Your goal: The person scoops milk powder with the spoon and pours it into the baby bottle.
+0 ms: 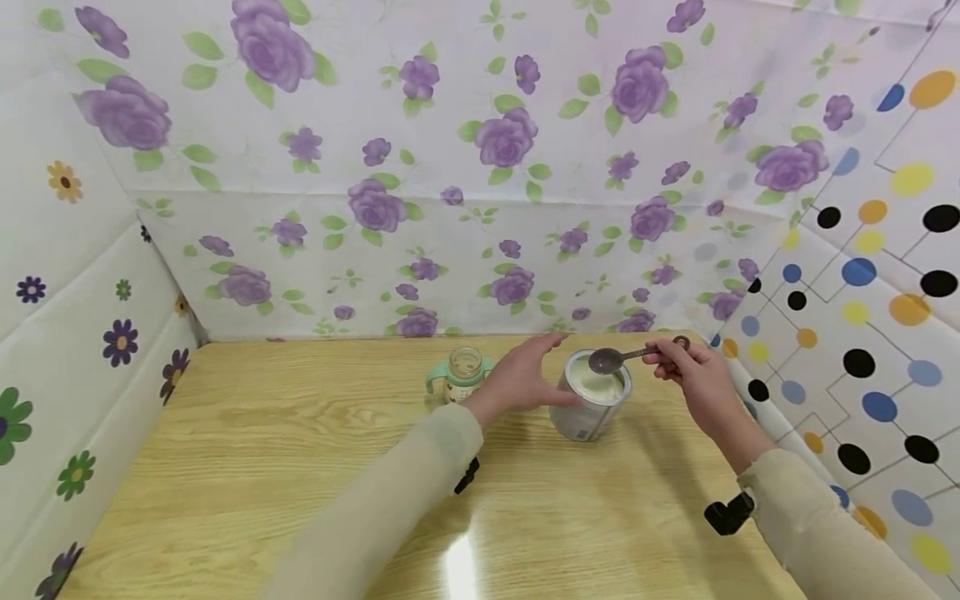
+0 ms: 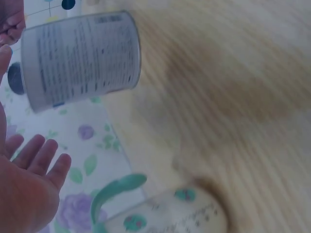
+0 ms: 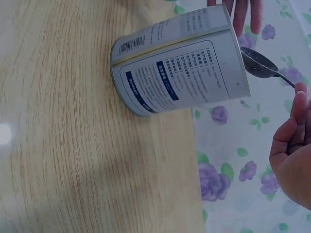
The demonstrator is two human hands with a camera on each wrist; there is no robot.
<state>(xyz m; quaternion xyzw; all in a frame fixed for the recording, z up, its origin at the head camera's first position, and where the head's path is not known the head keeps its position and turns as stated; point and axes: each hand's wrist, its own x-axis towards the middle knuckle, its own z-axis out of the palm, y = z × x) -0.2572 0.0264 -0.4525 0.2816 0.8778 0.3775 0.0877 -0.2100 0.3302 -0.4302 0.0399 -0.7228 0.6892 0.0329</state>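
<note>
Above the uncovered top of a pale can (image 1: 581, 421), my right hand (image 1: 693, 375) pinches a dark spoon (image 1: 606, 361) by the handle, near its looped end, thumb and fingers closed together on it. The bowl of the spoon sits over the can's rim area, pointing toward my left, and beneath it I can see the pale powder (image 1: 596, 385) inside. The can stands upright on the wood-grain table (image 1: 300, 467), with small print and a barcode down its side. My left hand (image 1: 521, 375) is spread wide beside the can, thumb well away from the fingers, with nothing in its grasp; the thumb comes so near the can's wall that I can't fairly say whether it touches. Just beyond that same hand, on its left, a baby bottle (image 1: 461, 385) with mint-green handles stands upright, its clear neck showing and part of its body hidden by my hand. Behind the table hangs a white cloth (image 1: 442, 250) with purple roses, and a dotted cloth (image 1: 862, 333) covers the right side.
</note>
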